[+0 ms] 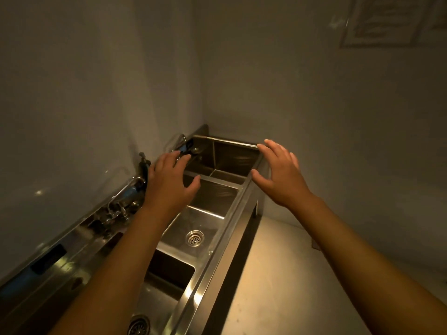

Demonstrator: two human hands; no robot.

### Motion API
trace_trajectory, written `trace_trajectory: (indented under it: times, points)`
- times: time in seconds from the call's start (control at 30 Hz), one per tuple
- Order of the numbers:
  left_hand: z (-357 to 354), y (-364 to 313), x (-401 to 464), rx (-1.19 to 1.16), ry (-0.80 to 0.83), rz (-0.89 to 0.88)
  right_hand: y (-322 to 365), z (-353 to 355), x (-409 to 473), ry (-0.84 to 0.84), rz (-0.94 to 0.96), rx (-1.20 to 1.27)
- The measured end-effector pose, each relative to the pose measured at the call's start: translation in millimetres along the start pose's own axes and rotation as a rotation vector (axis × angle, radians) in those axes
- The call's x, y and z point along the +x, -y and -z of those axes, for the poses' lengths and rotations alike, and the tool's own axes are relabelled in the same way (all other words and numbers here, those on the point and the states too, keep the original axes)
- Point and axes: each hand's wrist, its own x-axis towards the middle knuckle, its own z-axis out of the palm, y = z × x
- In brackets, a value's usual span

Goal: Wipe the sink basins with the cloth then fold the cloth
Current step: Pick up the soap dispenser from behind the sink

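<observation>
A long stainless steel sink unit [223, 235] with three basins runs away from me into the room's corner. The middle basin [212, 199] has a round drain [195, 237]. The far basin [232, 160] lies beyond it and the near basin [167, 286] below. My left hand [169, 182] hovers open, palm down, over the back edge of the middle basin. My right hand [280, 175] is open with fingers spread above the front rim near the far basin. Neither hand holds anything. No cloth is in view.
Faucets and taps [125, 199] stand along the backsplash on the left, with another faucet [183, 143] at the far basin. Grey walls close the corner behind the sink. Pale floor [290, 274] lies to the right of the unit. A framed notice [382, 20] hangs top right.
</observation>
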Motion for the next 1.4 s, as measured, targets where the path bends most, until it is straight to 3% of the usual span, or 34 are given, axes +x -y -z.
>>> trace_trajectory:
  times: [0.3, 0.5, 0.8, 1.03, 1.23, 1.4]
  points:
    - [-84.5, 19.2, 125.6, -0.098, 0.044, -0.063, -57.3, -42.8, 93.3, 0.036, -0.119, -0.114]
    - [-109.3, 64.1, 177.3, -0.148, 0.039, -0.008, -52.7, -78.2, 154.8, 0.075, -0.106, -0.137]
    - [-131.2, 173.3, 148.5, -0.112, 0.073, 0.265, 4.0, -189.4, 222.6, 0.273, 0.069, -0.015]
    - [-114.2, 240.2, 120.0, -0.041, 0.01, 0.476, 47.2, -265.1, 258.6, 0.412, 0.209, 0.12]
    - [-118.7, 264.8, 95.6, 0.027, -0.05, 0.689, 80.3, -339.4, 300.4, 0.52, 0.391, 0.269]
    - [-141.9, 267.5, 99.6, 0.083, -0.009, 0.826, 83.6, -397.9, 331.6, 0.647, 0.428, 0.37]
